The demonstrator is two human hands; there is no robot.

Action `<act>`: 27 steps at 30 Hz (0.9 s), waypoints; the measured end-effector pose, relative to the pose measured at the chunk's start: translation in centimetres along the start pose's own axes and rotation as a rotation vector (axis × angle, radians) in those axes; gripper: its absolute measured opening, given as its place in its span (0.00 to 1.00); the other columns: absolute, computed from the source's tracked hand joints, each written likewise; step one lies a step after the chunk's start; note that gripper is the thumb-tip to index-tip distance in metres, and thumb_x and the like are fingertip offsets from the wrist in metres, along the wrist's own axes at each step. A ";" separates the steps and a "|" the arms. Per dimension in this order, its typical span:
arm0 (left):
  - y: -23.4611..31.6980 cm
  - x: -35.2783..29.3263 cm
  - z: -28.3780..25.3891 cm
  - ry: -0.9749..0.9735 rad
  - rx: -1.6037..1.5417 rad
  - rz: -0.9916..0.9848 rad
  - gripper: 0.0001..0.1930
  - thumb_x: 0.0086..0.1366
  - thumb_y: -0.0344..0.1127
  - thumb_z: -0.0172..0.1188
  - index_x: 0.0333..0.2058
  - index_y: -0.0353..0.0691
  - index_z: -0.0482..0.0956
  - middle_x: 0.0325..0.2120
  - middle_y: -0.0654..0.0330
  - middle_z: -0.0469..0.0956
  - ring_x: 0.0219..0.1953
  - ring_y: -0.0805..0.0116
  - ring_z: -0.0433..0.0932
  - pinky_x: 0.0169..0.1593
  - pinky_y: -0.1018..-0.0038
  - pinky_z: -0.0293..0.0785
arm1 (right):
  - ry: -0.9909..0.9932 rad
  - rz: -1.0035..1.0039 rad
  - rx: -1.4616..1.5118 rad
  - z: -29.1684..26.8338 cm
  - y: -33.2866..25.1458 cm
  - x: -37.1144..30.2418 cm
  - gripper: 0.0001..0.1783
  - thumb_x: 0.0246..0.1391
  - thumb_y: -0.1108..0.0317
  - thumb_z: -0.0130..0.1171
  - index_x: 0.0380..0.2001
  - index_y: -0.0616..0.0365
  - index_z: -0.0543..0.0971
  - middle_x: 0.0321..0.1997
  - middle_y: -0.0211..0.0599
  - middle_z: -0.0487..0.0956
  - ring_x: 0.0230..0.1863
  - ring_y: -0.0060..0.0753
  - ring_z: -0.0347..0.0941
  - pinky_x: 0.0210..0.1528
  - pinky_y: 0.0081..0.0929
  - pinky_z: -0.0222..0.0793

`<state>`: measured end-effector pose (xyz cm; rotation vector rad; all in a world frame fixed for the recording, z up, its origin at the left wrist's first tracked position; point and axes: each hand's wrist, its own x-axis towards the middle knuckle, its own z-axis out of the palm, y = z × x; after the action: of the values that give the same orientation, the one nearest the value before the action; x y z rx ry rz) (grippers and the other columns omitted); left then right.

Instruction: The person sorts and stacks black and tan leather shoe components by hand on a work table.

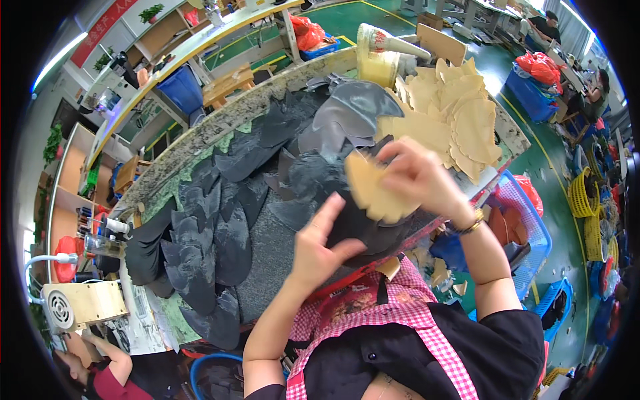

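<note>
Dark pieces (232,243) spread left of tan stack (460,117). Left hand (316,255) below-left of stack: thumb and forefinger wide apart, contact unclear. Right hand (427,183) below stack: fingers curled, pinching tan piece (365,185), also below-left of stack.

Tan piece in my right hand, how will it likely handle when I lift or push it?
The tan piece is probably light, since it looks thin and the right hand alone holds it. It may bend somewhat, as its sheet-like form suggests. Being flat, it seems likelier to slide than roll.
</note>
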<state>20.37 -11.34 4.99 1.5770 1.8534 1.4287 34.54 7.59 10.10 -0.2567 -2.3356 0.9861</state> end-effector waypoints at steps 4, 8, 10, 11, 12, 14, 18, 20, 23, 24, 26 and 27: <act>0.0 2.6 0.3 0.206 -0.313 -0.212 0.18 0.61 0.26 0.57 0.50 0.30 0.71 0.37 0.56 0.80 0.37 0.78 0.76 0.41 0.81 0.73 | 0.136 -0.113 -0.172 5.5 -1.9 -1.3 0.17 0.46 0.70 0.61 0.41 0.59 0.71 0.38 0.43 0.75 0.36 0.42 0.75 0.36 0.30 0.70; 0.2 2.6 1.7 0.345 -0.109 -0.009 0.15 0.60 0.25 0.56 0.47 0.32 0.75 0.29 0.56 0.82 0.28 0.75 0.79 0.31 0.79 0.75 | 0.216 -0.044 -0.047 6.4 -2.6 -0.5 0.11 0.47 0.69 0.60 0.35 0.61 0.77 0.32 0.41 0.76 0.31 0.42 0.75 0.33 0.29 0.71; 0.6 2.1 1.6 0.408 0.424 0.246 0.16 0.58 0.24 0.57 0.46 0.35 0.76 0.27 0.53 0.80 0.23 0.66 0.80 0.27 0.76 0.74 | 0.177 -0.002 -0.016 5.9 -3.4 -0.3 0.09 0.48 0.69 0.59 0.33 0.62 0.78 0.28 0.40 0.77 0.29 0.41 0.75 0.32 0.28 0.71; 0.4 1.8 1.9 0.445 0.433 0.291 0.16 0.56 0.23 0.57 0.46 0.37 0.77 0.25 0.51 0.79 0.21 0.59 0.79 0.24 0.72 0.73 | 0.090 0.112 0.093 5.5 -3.7 -0.3 0.09 0.48 0.70 0.59 0.32 0.64 0.79 0.25 0.39 0.77 0.27 0.37 0.76 0.31 0.26 0.71; 0.5 1.6 1.9 0.447 0.432 0.292 0.16 0.56 0.23 0.57 0.46 0.37 0.77 0.25 0.51 0.79 0.21 0.59 0.79 0.24 0.72 0.73 | 0.002 0.222 0.200 5.0 -3.6 -0.2 0.09 0.48 0.70 0.59 0.31 0.65 0.79 0.22 0.38 0.78 0.25 0.32 0.76 0.30 0.25 0.71; 1.1 1.4 1.8 0.385 0.348 0.246 0.16 0.57 0.23 0.56 0.46 0.37 0.76 0.26 0.51 0.80 0.23 0.61 0.80 0.25 0.72 0.73 | -0.129 0.445 0.598 4.2 -2.8 0.1 0.08 0.51 0.73 0.59 0.31 0.69 0.80 0.27 0.34 0.80 0.29 0.18 0.76 0.34 0.15 0.72; 2.2 1.4 1.8 0.359 0.308 0.240 0.16 0.56 0.19 0.56 0.44 0.35 0.77 0.30 0.48 0.80 0.27 0.64 0.81 0.30 0.75 0.74 | -0.149 0.425 0.580 4.0 -3.0 -0.8 0.07 0.51 0.74 0.59 0.32 0.69 0.79 0.27 0.34 0.80 0.30 0.18 0.76 0.34 0.15 0.72; 2.5 1.3 1.7 0.358 0.333 0.288 0.17 0.56 0.18 0.55 0.45 0.35 0.77 0.31 0.48 0.80 0.29 0.64 0.82 0.32 0.76 0.75 | -0.104 0.410 0.492 4.1 -3.3 -1.2 0.07 0.51 0.74 0.59 0.33 0.69 0.79 0.27 0.34 0.80 0.29 0.18 0.76 0.34 0.15 0.73; 2.7 1.1 1.6 0.334 0.204 0.259 0.17 0.55 0.18 0.54 0.45 0.34 0.77 0.34 0.48 0.80 0.32 0.64 0.82 0.34 0.76 0.75 | -0.094 0.396 0.566 4.1 -3.6 -1.4 0.07 0.50 0.74 0.59 0.32 0.68 0.80 0.24 0.32 0.79 0.28 0.15 0.73 0.31 0.15 0.70; 2.8 1.0 1.7 0.339 0.201 0.255 0.17 0.55 0.18 0.54 0.45 0.34 0.77 0.34 0.48 0.80 0.32 0.64 0.82 0.34 0.76 0.75 | -0.083 0.387 0.565 4.1 -3.7 -1.7 0.06 0.51 0.75 0.59 0.32 0.68 0.79 0.26 0.32 0.79 0.28 0.16 0.74 0.32 0.15 0.71; 2.8 1.0 1.8 0.356 0.195 0.281 0.18 0.55 0.20 0.54 0.46 0.36 0.76 0.32 0.49 0.80 0.31 0.63 0.82 0.32 0.74 0.76 | -0.079 0.382 0.560 4.4 -3.9 -2.1 0.05 0.51 0.76 0.59 0.31 0.68 0.78 0.27 0.32 0.79 0.29 0.18 0.75 0.34 0.15 0.72; 2.9 0.8 1.7 0.363 0.193 0.276 0.18 0.55 0.20 0.54 0.46 0.36 0.76 0.32 0.49 0.80 0.31 0.63 0.82 0.32 0.74 0.76 | -0.055 0.379 0.564 4.7 -4.1 -2.1 0.05 0.51 0.76 0.58 0.31 0.68 0.78 0.27 0.32 0.79 0.29 0.18 0.75 0.34 0.15 0.72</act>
<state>23.00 -10.09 6.87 1.8215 2.0903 1.8042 33.64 1.11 9.45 -0.4530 -1.9845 1.8021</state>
